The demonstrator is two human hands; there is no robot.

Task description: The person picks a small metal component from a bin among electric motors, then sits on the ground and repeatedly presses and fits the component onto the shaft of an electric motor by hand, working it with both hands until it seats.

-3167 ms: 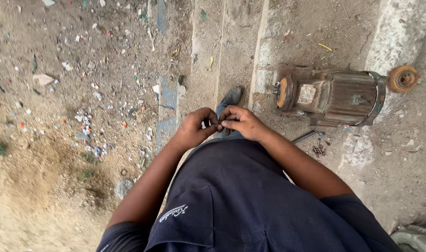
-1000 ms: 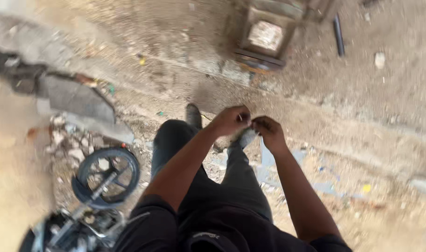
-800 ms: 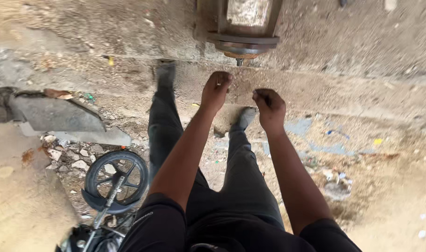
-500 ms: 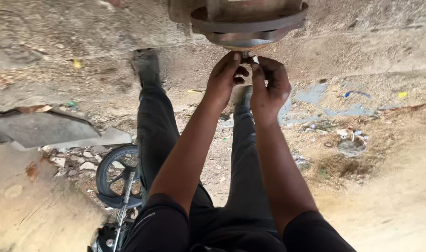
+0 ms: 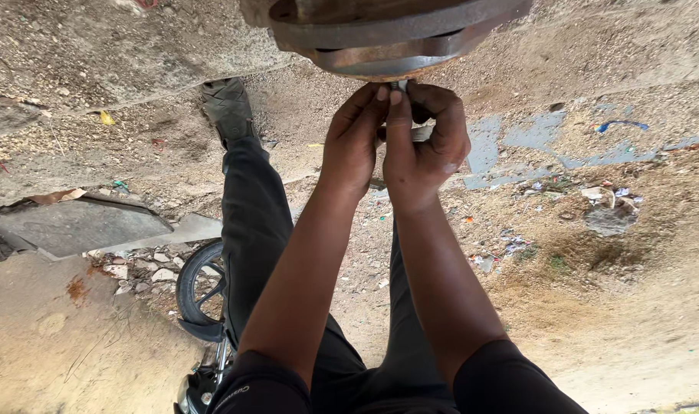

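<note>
A rusty round motor (image 5: pixel 380 31) with a wide metal flange fills the top of the head view. Just under its rim a small grey metal part (image 5: pixel 398 84) sticks out. My left hand (image 5: pixel 356 142) and my right hand (image 5: pixel 428 146) are pressed together there, and the fingertips of both pinch that part. Most of the part is hidden by my fingers. My forearms reach up from the bottom of the view, over my dark trousers (image 5: pixel 257 230).
The ground is gravel and dirt with scattered litter. A black motorcycle wheel (image 5: pixel 198 285) lies low on the left beside a broken concrete slab (image 5: pixel 73 226) and rubble. My shoe (image 5: pixel 227 107) stands at upper left. Blue painted patches (image 5: pixel 518 138) mark the ground at right.
The motor has come much closer and now fills the top edge. My hands, held together in front of me earlier, have risen to its flange and closed on the small part.
</note>
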